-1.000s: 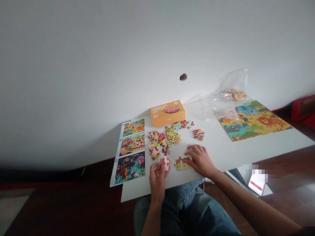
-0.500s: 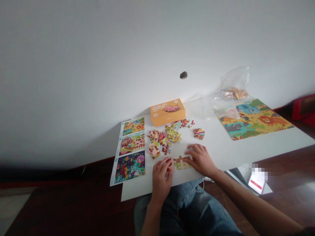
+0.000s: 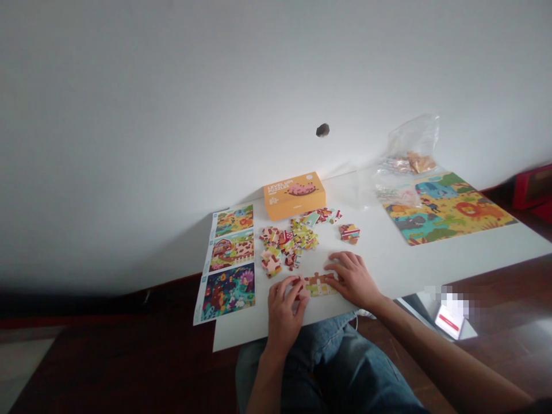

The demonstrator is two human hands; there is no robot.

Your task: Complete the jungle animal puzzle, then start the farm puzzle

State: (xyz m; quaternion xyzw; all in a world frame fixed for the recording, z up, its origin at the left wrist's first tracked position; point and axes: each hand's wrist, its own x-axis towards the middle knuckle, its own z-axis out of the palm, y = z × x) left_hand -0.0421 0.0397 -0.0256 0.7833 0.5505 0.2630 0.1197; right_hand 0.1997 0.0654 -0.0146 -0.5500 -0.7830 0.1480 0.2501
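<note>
Near the table's front edge lies a short strip of joined puzzle pieces [image 3: 318, 286], green and tan with a white fence. At its left end, my left hand [image 3: 286, 305] is closed around a pink and brown puzzle piece [image 3: 302, 287], which its fingers partly cover. The piece touches or nearly touches the strip; the exact fit is hidden. My right hand [image 3: 351, 280] grips the strip's right end with thumb and fingers bent over it. Just beyond, loose puzzle pieces [image 3: 302, 236] lie in a heap, and a red-striped piece [image 3: 349, 233] sits apart to the right.
An orange puzzle box [image 3: 295, 198] stands at the back by the wall. On the left is a sheet of three pictures [image 3: 233, 251]. A finished animal puzzle [image 3: 448, 213] occupies the right side, with clear plastic bags [image 3: 407, 158] behind it. A lit phone [image 3: 449, 321] rests below the table.
My left hand has tilted slightly, its thumb shifting right and up toward the strip with the pink piece. My right hand stays at the strip's right end.
</note>
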